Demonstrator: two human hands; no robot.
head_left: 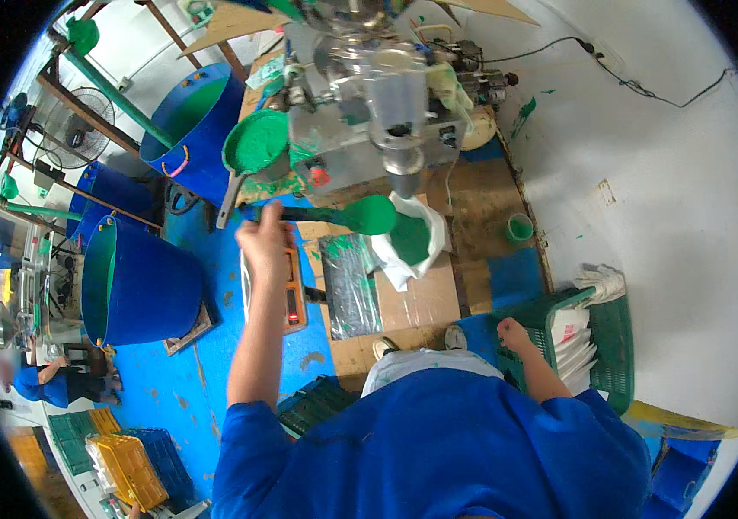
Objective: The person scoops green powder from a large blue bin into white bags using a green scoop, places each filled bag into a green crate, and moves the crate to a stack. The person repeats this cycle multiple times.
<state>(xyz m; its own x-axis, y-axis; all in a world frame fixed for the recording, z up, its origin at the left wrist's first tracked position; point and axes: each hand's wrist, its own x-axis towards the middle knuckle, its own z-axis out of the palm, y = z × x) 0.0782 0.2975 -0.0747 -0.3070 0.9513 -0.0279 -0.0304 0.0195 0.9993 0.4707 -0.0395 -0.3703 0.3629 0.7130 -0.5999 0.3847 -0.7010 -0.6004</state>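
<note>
Over the white bag [410, 238], a green scoop [367, 214].
Left hand [263, 235] fingers grip its handle; right hand [511, 333] fingers curl on the green crate [559, 324] rim.

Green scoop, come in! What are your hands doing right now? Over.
Left hand gripping the green scoop by its handle, over the white bag of green powder. Right hand on the green crate rim. Nothing blocking the bag.

head fisheye, looking steeply down, 1 view
</note>
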